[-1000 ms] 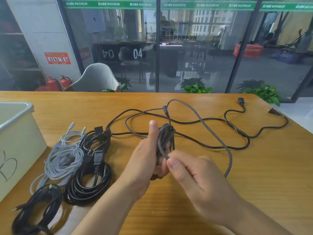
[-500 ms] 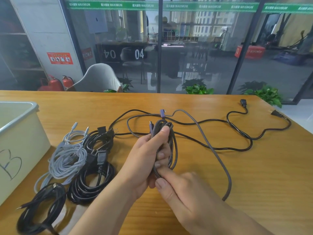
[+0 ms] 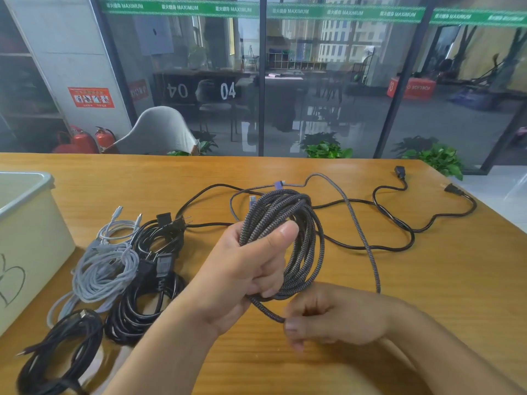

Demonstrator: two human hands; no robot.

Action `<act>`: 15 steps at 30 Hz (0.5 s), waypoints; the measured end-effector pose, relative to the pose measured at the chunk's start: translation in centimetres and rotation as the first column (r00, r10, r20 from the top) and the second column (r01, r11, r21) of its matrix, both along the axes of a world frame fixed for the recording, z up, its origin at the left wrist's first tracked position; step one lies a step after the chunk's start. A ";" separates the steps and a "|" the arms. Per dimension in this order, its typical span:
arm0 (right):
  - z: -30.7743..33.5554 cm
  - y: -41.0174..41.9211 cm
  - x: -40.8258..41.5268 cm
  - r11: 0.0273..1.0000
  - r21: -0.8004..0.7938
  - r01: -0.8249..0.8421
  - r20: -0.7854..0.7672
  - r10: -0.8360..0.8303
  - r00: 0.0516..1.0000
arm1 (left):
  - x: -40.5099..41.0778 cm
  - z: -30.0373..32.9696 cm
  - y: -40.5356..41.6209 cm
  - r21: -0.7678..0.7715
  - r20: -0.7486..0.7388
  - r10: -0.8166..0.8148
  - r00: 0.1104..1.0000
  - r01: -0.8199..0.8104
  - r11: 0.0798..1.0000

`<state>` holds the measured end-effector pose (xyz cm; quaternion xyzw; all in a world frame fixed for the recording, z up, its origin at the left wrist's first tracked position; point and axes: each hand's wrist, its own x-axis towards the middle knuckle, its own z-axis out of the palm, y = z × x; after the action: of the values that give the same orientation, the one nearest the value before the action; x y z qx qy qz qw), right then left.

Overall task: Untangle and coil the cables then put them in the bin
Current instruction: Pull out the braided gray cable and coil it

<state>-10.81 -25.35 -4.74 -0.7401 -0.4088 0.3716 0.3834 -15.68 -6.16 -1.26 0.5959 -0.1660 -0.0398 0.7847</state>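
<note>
Braided cable, grey and limp, hangs as a loose coil in the left hand, whose grip closes round the bunched loops with the thumb pressed across them, above the tabletop. The right hand pinches the trailing strand just below the coil. Light and floppy, it likely needs holding where the loops gather. The bin stands far left, beside coiled cables.

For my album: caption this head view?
Left hand holds a braided cable coil; right hand pinches its tail.
</note>
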 end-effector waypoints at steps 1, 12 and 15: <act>0.1 -0.5 0.5 1.000 -0.019 0.012 0.030 -0.011 0.999 | 0.0 0.0 0.0 -0.001 0.004 -0.004 1.000 0.004 1.000; 0.9 -8.6 5.3 0.928 -0.092 0.361 0.153 -0.345 0.926 | 0.0 -0.5 -0.2 0.143 -0.009 -0.185 0.983 0.184 0.972; 1.2 -9.2 5.7 0.891 -0.141 0.432 0.216 -0.398 0.892 | 0.0 -0.6 -0.3 0.200 -0.025 -0.214 0.977 0.215 0.956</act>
<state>-5.06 -34.52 -3.53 -0.8735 -0.2375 0.2482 0.3451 -15.71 -6.50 -1.91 0.6508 -0.2234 -0.1421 0.7116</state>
